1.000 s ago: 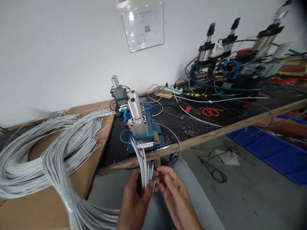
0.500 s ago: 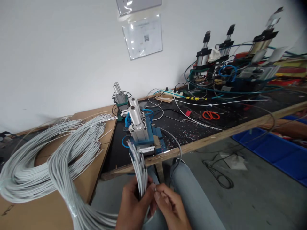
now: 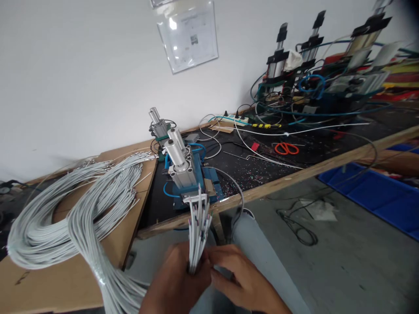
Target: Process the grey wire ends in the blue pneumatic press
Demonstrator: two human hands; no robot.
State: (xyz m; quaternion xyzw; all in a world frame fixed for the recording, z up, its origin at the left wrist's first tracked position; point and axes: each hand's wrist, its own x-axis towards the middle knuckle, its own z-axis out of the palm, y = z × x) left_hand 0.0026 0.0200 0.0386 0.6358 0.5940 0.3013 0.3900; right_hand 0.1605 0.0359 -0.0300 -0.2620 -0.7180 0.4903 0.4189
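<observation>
No words, brands or numbers can be read. A plastic-covered sheet (image 3: 187, 49) on the wall (image 3: 81, 78) carries a faint printed line near its top and a small dark square (image 3: 194, 39) around its middle, all too blurred to make out, with spots of glare beside them. The cardboard (image 3: 59, 285) at lower left bears a short black mark (image 3: 22, 278), also illegible.

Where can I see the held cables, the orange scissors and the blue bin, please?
Held cables (image 3: 196, 244): head view, on the grey lengths below their loose ends.
Orange scissors (image 3: 286, 149): head view, where the handle loops meet.
Blue bin (image 3: 366, 196): head view, on its bare inside.
</observation>
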